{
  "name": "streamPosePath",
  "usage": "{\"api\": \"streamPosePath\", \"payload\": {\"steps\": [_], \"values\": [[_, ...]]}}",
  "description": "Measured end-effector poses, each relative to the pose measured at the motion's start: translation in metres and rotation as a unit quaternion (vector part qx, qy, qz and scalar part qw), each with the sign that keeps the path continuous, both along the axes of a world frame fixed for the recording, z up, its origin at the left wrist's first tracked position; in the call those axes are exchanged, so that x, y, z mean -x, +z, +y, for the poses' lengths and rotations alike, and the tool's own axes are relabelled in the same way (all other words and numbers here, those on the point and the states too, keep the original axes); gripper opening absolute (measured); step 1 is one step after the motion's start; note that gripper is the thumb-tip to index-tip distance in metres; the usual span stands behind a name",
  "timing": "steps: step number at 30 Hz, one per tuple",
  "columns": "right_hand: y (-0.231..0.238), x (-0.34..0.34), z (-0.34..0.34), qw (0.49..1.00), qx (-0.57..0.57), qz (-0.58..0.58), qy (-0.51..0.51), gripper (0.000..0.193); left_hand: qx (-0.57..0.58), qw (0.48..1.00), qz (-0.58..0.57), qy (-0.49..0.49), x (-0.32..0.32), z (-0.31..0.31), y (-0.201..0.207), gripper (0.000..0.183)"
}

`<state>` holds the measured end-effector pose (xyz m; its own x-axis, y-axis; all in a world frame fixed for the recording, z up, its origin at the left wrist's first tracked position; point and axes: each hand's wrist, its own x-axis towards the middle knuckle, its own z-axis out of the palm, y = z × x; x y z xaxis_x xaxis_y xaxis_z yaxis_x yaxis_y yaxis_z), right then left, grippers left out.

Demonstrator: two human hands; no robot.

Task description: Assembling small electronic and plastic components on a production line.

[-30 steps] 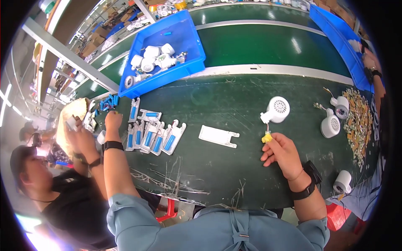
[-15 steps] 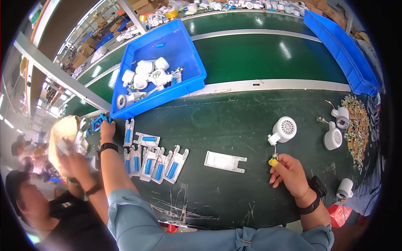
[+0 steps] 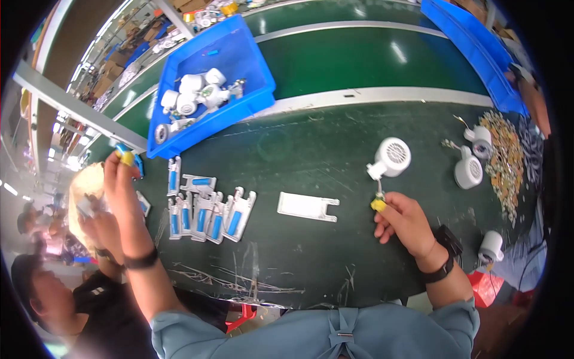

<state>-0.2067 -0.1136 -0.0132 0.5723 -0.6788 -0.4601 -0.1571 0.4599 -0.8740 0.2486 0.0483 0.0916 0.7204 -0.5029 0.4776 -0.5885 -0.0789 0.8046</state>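
At the far left my left hand (image 3: 122,191) is raised, its fingers closed on a blue cylindrical battery (image 3: 121,147); yellow covers a fingertip. My right hand (image 3: 406,221) is closed in a pinch at the small wired circuit board (image 3: 380,195) of a white fan head (image 3: 393,157), which lies on the bench just beyond it. Yellow shows at those fingertips too. Between my hands lies a white plastic handle shell (image 3: 299,205) without a battery. Nearer my left arm, several white shells (image 3: 241,218) lie grouped, each with a blue battery in it.
A blue crate (image 3: 263,99) of white fan heads stands back left. At right are more fan heads (image 3: 468,172), a heap of small circuit boards (image 3: 502,161) and another blue crate (image 3: 472,51). A co-worker (image 3: 54,299) sits at left; another person's hand (image 3: 534,105) shows far right.
My left hand has lifted off the blue batteries beside the crate and moved left with one in its fingers. My right hand keeps its pinch. Another person's hand has appeared far right.
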Motion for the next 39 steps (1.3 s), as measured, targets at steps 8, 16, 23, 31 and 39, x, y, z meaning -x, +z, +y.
{"api": "streamPosePath", "payload": {"steps": [8, 16, 23, 31, 39], "values": [[-0.004, 0.000, -0.004, 0.999, 0.019, -0.033, 0.033, 0.018, -0.227, 0.816, -0.288, -0.446, 0.220, 0.016, -0.065, 0.037], [-0.009, 0.003, 0.000, 0.998, 0.035, -0.042, 0.009, 0.020, -0.137, 0.858, 0.307, -0.389, 0.230, 0.023, -0.086, 0.023], [0.001, 0.000, 0.040, 0.817, 0.569, 0.045, 0.079, 0.027, -0.103, 0.846, 0.366, -0.373, 0.223, 0.015, -0.093, 0.025], [-0.022, -0.007, 0.036, 0.797, 0.579, 0.052, 0.162, 0.018, 0.069, 0.832, 0.417, -0.358, 0.231, 0.007, -0.091, 0.027], [-0.021, -0.008, 0.029, 0.870, 0.476, -0.027, 0.124, 0.011, 0.136, 0.816, 0.435, -0.356, 0.235, -0.003, -0.079, 0.029]]}}
